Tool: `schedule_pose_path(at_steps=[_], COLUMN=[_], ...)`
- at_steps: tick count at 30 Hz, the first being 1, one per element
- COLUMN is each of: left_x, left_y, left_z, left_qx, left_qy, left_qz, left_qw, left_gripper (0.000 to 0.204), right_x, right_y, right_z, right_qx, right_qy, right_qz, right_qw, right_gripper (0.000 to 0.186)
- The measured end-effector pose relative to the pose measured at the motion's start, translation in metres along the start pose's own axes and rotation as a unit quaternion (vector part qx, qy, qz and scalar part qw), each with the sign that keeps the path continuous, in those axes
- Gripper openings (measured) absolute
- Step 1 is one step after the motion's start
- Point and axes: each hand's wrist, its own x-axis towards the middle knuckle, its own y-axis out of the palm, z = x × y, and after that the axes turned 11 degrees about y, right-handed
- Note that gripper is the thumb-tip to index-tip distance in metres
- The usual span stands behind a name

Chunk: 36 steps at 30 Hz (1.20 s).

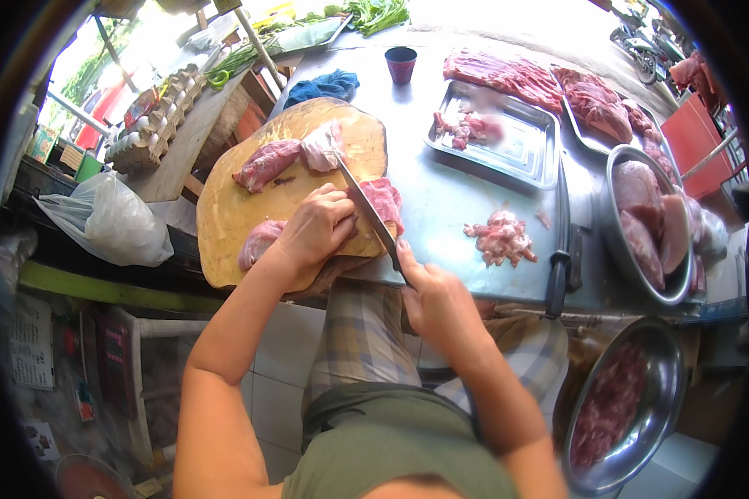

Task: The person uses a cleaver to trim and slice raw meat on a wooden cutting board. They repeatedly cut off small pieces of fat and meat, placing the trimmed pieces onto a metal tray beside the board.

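Observation:
In my right hand (pixel 433 291) is a long knife (pixel 364 200), the fingers wrapped round its handle. The blade slants up and left across a thick wooden cutting board (pixel 225 208). My left hand (pixel 318 218) is curled on the board just left of the blade; whatever lies under its fingers is hidden. A flat pink slab of meat (pixel 385 200) lies beside the blade on its right. Near the blade's tip sits a pale, fatty piece (pixel 320 148), next to a darker red chunk (pixel 266 166). Another meat chunk (pixel 260 243) rests left of my left wrist.
Right of the board, the metal table (pixel 424 175) bears meat scraps (pixel 502 237), a second knife (pixel 560 266), a steel tray (pixel 541 158) and a bowl of meat (pixel 670 283). A cup (pixel 400 66) and blue cloth (pixel 324 87) stand behind. Below right is a large basin (pixel 670 407).

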Motion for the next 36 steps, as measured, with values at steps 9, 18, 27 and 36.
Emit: schedule_pose_path(at_steps=[9, 18, 27, 36], left_x=[-0.011, -0.021, -0.061, -0.025], left_y=[0.014, -0.003, -0.013, -0.009], left_z=[0.003, 0.004, -0.041, -0.014], left_qx=[-0.137, -0.092, 0.111, 0.12], left_qy=[-0.137, -0.155, -0.149, -0.107], left_qz=[-0.145, -0.087, 0.001, 0.088], left_qw=[0.97, 0.98, 0.983, 0.983], left_gripper=[0.009, 0.013, 0.069, 0.05], right_x=[0.001, 0.019, -0.032, -0.103], right_y=[-0.026, -0.026, -0.043, -0.053], right_z=[0.003, 0.019, 0.013, -0.044], right_qx=[0.004, 0.02, 0.021, 0.162], right_qy=[-0.015, 0.019, 0.039, 0.075], right_qz=[0.012, 0.038, 0.057, -0.019], right_qw=[1.0, 0.999, 0.997, 0.984], right_gripper=[0.052, 0.057, 0.058, 0.064])
